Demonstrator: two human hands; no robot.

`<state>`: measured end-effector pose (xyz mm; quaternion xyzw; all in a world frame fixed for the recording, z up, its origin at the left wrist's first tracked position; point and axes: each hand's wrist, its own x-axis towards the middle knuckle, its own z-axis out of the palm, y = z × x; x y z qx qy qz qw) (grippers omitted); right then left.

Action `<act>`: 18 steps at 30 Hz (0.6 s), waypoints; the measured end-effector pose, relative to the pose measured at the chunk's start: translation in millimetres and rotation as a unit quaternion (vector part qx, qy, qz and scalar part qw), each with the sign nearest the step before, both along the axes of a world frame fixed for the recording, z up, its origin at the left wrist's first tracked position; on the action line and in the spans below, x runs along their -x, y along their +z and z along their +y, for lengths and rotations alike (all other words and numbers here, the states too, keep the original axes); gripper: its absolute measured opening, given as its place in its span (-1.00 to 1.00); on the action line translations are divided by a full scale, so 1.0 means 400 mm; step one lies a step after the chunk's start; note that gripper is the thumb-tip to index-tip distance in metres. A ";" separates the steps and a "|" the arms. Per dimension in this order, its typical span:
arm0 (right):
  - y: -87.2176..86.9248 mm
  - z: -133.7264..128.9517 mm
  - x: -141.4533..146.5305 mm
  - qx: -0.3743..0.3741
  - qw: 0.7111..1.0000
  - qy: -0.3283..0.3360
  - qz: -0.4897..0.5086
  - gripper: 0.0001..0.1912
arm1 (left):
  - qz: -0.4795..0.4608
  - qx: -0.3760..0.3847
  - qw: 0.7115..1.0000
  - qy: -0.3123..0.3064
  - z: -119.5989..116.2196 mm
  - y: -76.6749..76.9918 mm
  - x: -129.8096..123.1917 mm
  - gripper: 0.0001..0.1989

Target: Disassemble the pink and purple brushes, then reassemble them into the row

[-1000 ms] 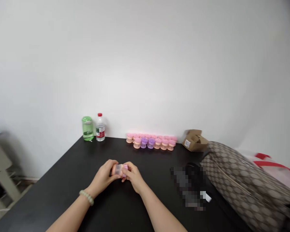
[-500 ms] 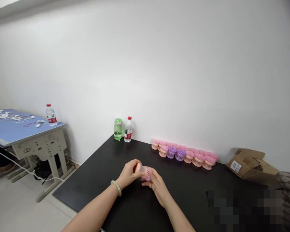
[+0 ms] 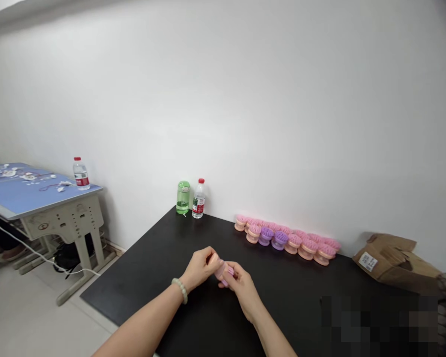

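Observation:
Between my two hands, above the black table (image 3: 148, 267), is a small round brush (image 3: 220, 267) with a peach base and pinkish bristles. My left hand (image 3: 200, 268), with a beaded bracelet at the wrist, grips the base end. My right hand (image 3: 241, 287) is closed around the bristle end, and its fingers partly hide the bristles. Farther back, along the wall, stand two rows of similar brushes (image 3: 307, 249), bristles up. Most are pink on peach bases; two purple brushes (image 3: 279, 240) are in the front row.
A green bottle (image 3: 183, 198) and a red-capped water bottle (image 3: 198, 201) stand at the table's back left corner. An opened cardboard box (image 3: 394, 263) lies at the right. To the left, a blue-topped desk (image 3: 40, 193) holds small white parts and another water bottle (image 3: 82, 174).
The brush has tilted between my hands. My right fingers have shifted onto its bristle end, and my left hand stays on the base. The view has moved slightly.

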<state>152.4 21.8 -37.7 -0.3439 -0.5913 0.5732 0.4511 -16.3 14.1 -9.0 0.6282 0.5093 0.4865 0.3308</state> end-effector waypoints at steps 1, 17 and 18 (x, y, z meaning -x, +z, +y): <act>0.003 -0.003 0.001 -0.017 1.000 -0.016 -0.010 -0.64 | -0.014 0.017 1.000 0.008 0.003 -0.004 -0.002 -0.67; -0.075 0.051 -0.038 -0.260 0.927 -0.132 -0.236 -0.37 | -0.330 0.111 0.936 -0.044 0.034 0.005 0.082 -0.50; -0.073 0.050 -0.038 -0.271 0.923 -0.141 -0.234 -0.34 | -0.339 0.107 0.932 -0.066 0.031 0.008 0.079 -0.48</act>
